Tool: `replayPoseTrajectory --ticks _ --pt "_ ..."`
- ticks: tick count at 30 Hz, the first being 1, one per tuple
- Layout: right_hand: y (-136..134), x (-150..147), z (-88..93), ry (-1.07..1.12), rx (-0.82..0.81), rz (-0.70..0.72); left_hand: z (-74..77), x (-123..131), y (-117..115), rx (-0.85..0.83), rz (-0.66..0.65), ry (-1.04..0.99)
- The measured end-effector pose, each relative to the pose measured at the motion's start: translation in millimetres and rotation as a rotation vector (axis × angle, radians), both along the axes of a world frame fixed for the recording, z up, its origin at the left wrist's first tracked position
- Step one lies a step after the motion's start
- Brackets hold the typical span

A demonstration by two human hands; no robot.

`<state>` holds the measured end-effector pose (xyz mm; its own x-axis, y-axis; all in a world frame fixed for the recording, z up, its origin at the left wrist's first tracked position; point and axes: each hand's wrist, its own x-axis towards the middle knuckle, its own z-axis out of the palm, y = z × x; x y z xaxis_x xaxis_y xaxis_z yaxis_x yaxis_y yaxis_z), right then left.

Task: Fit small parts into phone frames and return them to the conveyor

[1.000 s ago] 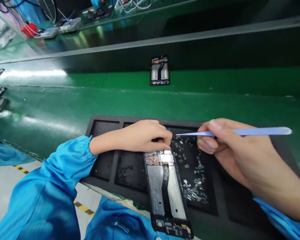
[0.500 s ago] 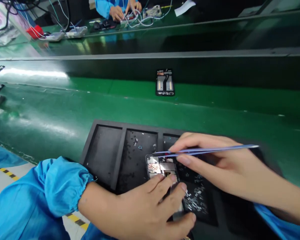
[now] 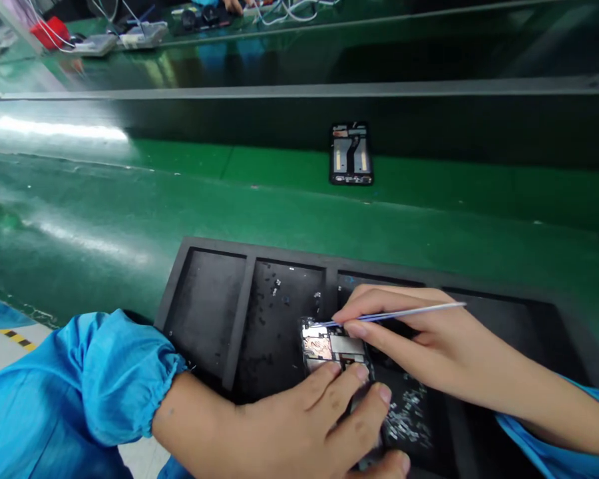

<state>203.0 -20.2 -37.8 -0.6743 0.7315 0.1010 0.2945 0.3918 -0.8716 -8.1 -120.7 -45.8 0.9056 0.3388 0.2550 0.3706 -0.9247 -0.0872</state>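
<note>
My left hand lies over an opened phone frame and holds it down on a black compartment tray; only the frame's top end with its copper and metal parts shows. My right hand pinches pale blue tweezers, their tips touching the top edge of the phone frame. Several tiny metal parts lie in the tray compartment just right of the phone.
A second opened phone frame lies farther back on the green conveyor belt. Beyond a grey rail, another workbench holds cables, a red object and another person's hands at the top edge.
My left hand went from the phone's top end to lying over its lower body. The tweezers came down and left until their tips met the phone's top. The view shifted slightly.
</note>
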Motion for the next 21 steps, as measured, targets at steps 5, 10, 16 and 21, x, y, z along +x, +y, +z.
replayPoseTrajectory --ticks 5,10,16,21 --pt "-2 4 1.9 0.146 -0.067 -0.232 3.8 0 1 -0.002 -0.007 0.036" --pt "-1 18 3.0 0.271 0.013 -0.400 1.7 -1 0 0.006 -0.039 0.034" --pt "-7 48 -2.9 -0.049 0.332 -0.358 -0.3 2 4 0.009 -0.058 0.048" --pt "-11 61 -7.6 -0.025 0.274 -0.448 0.5 3 9 0.022 -0.109 0.072"
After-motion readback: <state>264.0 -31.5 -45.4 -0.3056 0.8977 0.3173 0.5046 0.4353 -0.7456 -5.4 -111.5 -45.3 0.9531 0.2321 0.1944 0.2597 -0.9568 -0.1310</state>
